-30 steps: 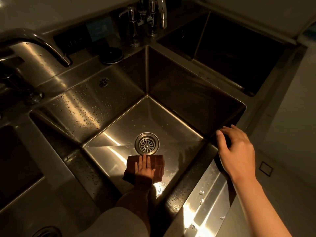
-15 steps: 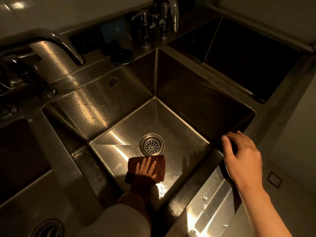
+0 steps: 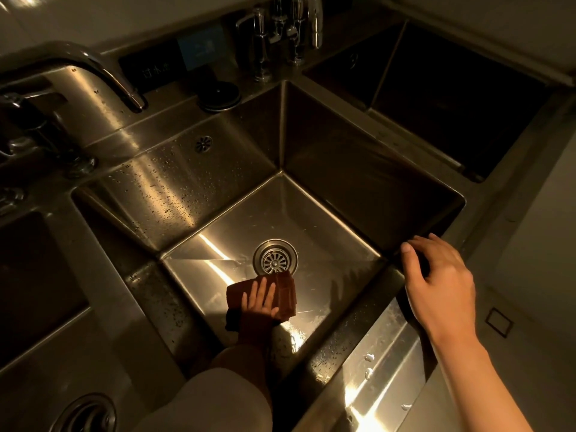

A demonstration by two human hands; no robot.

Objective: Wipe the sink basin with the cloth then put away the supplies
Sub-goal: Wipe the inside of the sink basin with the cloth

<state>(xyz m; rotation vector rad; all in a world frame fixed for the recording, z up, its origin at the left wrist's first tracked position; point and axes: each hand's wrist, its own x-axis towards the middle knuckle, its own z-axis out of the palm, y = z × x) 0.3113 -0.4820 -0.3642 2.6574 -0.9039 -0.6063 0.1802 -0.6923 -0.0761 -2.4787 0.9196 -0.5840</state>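
A deep steel sink basin (image 3: 327, 251) fills the middle of the view, with a round drain strainer (image 3: 275, 258) in its floor. A folded brown cloth (image 3: 285, 293) lies flat on the basin floor just in front of the drain. My left hand (image 3: 258, 302) presses down on the cloth with fingers spread, the arm reaching down into the basin. My right hand (image 3: 439, 282) rests on the basin's right front corner rim, fingers curled over the edge and holding nothing else.
A curved faucet (image 3: 93, 70) arches in from the left rear. Several chrome taps (image 3: 280, 29) and a dark round lid (image 3: 219, 96) stand behind the basin. Other basins lie at the right rear (image 3: 452, 98) and left (image 3: 31, 282). Water drops dot the front rim (image 3: 374, 378).
My left hand and the cloth have shifted slightly left and back beneath the drain. The view has moved closer and a little left. My right hand stays on the rim.
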